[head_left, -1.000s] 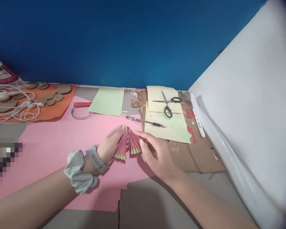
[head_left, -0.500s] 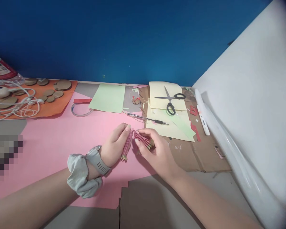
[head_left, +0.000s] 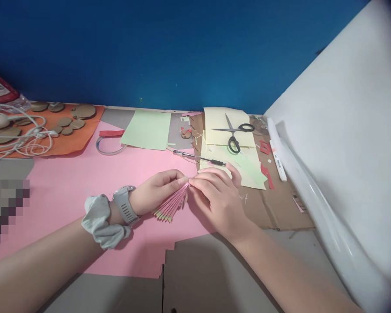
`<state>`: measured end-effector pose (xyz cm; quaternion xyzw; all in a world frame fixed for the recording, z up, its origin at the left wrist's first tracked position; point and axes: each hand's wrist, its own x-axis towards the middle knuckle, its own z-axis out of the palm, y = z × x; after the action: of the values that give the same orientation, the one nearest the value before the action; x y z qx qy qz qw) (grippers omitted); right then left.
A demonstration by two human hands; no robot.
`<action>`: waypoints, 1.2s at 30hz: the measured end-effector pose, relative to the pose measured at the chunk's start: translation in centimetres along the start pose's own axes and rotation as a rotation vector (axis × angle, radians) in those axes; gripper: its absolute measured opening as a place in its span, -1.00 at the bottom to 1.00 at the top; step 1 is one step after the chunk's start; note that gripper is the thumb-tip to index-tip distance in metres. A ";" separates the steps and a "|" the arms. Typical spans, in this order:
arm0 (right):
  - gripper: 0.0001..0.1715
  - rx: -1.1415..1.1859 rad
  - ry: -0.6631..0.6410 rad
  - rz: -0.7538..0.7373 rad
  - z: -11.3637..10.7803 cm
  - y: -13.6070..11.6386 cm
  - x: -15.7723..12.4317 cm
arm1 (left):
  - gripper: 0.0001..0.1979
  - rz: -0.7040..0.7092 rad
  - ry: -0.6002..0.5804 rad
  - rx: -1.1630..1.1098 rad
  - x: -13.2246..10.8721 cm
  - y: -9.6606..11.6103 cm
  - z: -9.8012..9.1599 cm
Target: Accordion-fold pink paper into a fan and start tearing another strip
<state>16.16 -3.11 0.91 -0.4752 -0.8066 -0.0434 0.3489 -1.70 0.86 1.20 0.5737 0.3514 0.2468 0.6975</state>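
Observation:
A pink pleated paper fan [head_left: 171, 204] with pale green tips hangs between my hands, its folds spreading down and to the left. My left hand [head_left: 158, 189] pinches it near its gathered top, thumb along the upper edge. At that same narrow end, the fingertips of my right hand [head_left: 218, 200] are pressed together on the fold; the palm hides part of what lies behind. Below both hands is a large sheet of pink paper [head_left: 117, 174]. A black pen [head_left: 200, 158] lies just beyond my right fingers.
Black-handled scissors [head_left: 233, 130] rest open on cream paper [head_left: 211, 167] at the back right. A light green sheet [head_left: 146, 130] and a tape roll [head_left: 111, 150] lie further left. Cardboard discs [head_left: 84, 111] and white earphones [head_left: 39, 134] sit on orange paper [head_left: 74, 145]. A white marker [head_left: 278, 163] lies rightward.
My right hand has come off the fan's right-hand folds and turned to grip its top. The fan's pleats now spread together toward the lower left. My left hand has shifted slightly.

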 end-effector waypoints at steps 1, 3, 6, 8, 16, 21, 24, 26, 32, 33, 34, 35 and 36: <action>-0.91 -0.013 0.007 -0.013 0.0 0.1 0.0 | -0.71 -0.014 -0.015 -0.017 0.0 0.1 -0.1; -0.91 -0.025 0.008 -0.022 0.0 0.2 -0.1 | -0.70 -0.053 -0.073 -0.035 0.0 0.3 -0.4; -0.90 0.002 -0.030 -0.001 0.1 0.2 -0.1 | -0.70 -0.090 -0.161 -0.027 0.1 0.5 -0.9; -0.90 0.045 -0.051 0.025 0.1 0.1 -0.1 | -0.70 -0.059 -0.157 0.029 0.2 0.6 -1.0; -0.86 0.208 -0.058 0.166 0.7 -1.1 0.1 | -0.70 0.064 0.022 0.184 0.3 0.2 -0.3; -0.86 0.284 -0.072 0.214 0.7 -1.3 0.2 | -0.71 0.100 0.112 0.230 0.4 -0.1 -0.1; -0.86 0.316 -0.094 0.240 0.5 -1.2 0.2 | -0.72 0.119 0.152 0.217 0.4 -0.5 -0.1; -0.87 0.322 -0.100 0.250 0.4 -1.2 0.1 | -0.72 0.127 0.175 0.196 0.4 -0.8 0.0; -0.78 0.324 -0.110 0.258 0.3 -1.4 -0.2 | -0.76 0.148 0.208 0.051 0.4 -0.7 0.1; -0.77 0.333 -0.123 0.265 0.3 -1.4 -0.2 | -0.76 0.132 0.199 -0.008 0.4 -0.6 0.1; -0.75 0.350 -0.141 0.274 0.3 -1.4 -0.2 | -0.76 0.110 0.189 -0.074 0.4 -0.5 0.1; -0.72 0.371 -0.164 0.284 0.2 -1.4 -0.2 | -0.75 0.086 0.175 -0.144 0.4 -0.4 0.1; -0.68 0.392 -0.185 0.295 0.2 -1.4 -0.2 | -0.75 0.063 0.163 -0.211 0.4 -0.3 0.2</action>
<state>14.95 -3.94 1.00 -0.5130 -0.7500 0.2088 0.3616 -1.36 0.95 0.83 0.4862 0.3606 0.3499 0.7149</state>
